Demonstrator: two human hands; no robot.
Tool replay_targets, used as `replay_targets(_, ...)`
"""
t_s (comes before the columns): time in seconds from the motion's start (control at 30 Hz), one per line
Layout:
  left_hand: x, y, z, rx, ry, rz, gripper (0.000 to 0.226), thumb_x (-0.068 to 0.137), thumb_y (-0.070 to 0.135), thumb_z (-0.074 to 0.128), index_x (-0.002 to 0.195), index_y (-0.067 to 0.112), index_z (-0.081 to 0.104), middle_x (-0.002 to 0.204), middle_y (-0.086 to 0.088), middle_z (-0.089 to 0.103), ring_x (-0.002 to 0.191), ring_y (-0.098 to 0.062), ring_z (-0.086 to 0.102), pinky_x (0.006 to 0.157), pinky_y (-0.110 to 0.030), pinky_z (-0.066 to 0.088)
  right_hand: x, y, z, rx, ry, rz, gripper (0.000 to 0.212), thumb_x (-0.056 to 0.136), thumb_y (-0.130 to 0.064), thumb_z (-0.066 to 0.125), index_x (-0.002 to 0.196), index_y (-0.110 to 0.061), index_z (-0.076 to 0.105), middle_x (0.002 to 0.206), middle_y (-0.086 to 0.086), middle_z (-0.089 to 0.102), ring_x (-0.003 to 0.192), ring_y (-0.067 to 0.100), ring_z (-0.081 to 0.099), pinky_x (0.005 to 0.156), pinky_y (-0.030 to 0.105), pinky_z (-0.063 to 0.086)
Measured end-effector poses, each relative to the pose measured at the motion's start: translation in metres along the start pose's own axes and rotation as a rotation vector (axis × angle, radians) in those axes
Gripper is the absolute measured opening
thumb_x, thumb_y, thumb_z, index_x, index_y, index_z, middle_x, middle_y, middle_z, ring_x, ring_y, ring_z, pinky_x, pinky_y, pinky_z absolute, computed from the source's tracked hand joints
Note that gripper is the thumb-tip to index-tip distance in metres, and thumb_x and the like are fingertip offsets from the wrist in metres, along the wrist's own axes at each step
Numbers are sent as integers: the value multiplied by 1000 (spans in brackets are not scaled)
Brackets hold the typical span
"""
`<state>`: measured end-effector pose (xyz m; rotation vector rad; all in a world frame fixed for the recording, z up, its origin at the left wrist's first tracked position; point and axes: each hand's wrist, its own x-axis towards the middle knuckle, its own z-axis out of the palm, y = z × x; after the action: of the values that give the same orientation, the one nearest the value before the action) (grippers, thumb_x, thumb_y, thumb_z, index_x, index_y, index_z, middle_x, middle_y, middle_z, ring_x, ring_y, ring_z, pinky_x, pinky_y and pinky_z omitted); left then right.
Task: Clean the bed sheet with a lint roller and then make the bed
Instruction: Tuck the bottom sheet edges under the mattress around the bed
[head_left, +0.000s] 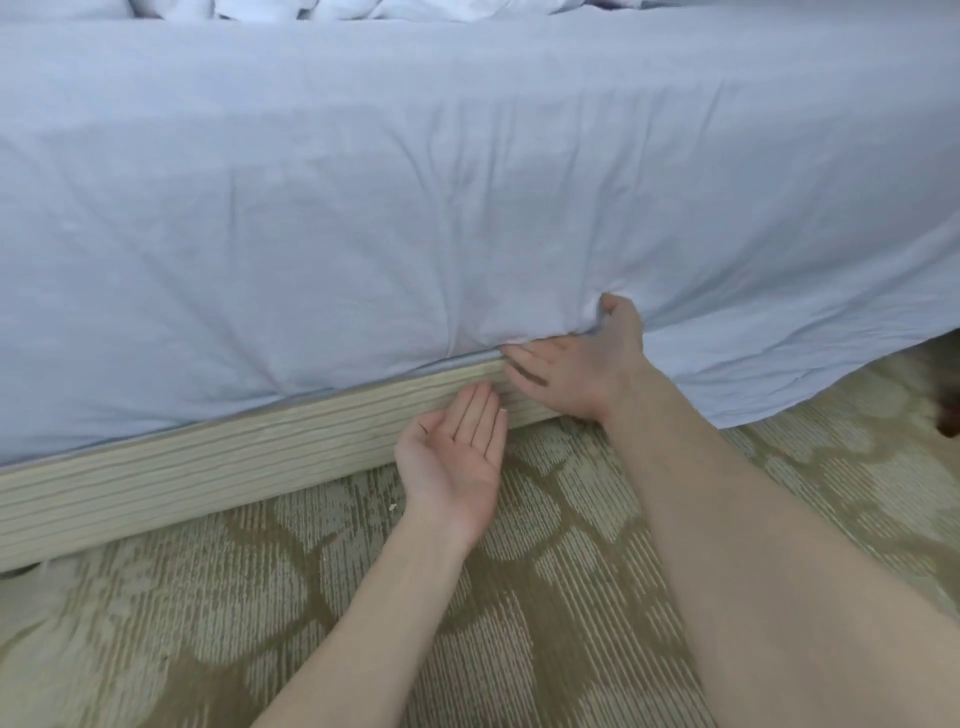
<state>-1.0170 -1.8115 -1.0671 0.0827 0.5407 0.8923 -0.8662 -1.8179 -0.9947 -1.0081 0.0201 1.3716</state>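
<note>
Patterned beige and olive carpet fills the lower part of the view, and along it runs the pale, wood-grained base board of the bed. Above the board the light blue bed sheet covers the top and side of the mattress, lightly creased, with rumpled pale bedding bunched at the far edge. To the left of our hands the sheet's lower edge sits tucked in at the seam between mattress and board; to the right it hangs loose, draping down over the board to the carpet. Our right hand is at that seam, back of the hand toward us, its fingers straight and close together, pointing left along the top of the board just under the sheet's edge. Its thumb stands up and presses into the sheet, which puckers around it. Our left hand is just below, palm up, holding nothing, its fingers straight and pressed together with the tips against the face of the board. Something dark shows at the right edge, too blurred to tell.
</note>
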Motion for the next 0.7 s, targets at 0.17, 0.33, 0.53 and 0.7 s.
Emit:
replay_targets(0.17,5,-12,29,171,32,28,42,102,13,40,138,-3,54,142,-16,59,134,-24,54,116,-38,42,-14,-19,-45,-428,335,6,52,100,-39,33,116,-7,71,100,6,78,85,17,71,68,28,49)
replay_targets(0.33,15,-42,74,358,94,-6,23,101,6,45,114,0,62,141,-15,55,138,-23,49,114,-33,42,-11,-24,-48,-194,264,126,44,98,-39,45,106,1,62,110,18,70,101,31,69,92,41,55)
replay_targets(0.53,16,-33,93,463,234,-1,23,98,4,44,111,1,63,134,-14,59,128,-23,53,115,-36,41,1,-42,-41,262,261,103,32,92,-27,57,106,2,57,116,17,62,108,28,65,97,36,54)
replay_targets(0.7,14,-29,105,626,302,-100,30,98,10,49,126,6,59,144,-12,56,132,-22,54,117,-39,40,3,-54,-34,358,367,57,32,90,-27,55,105,-1,65,104,11,68,93,25,68,95,38,57)
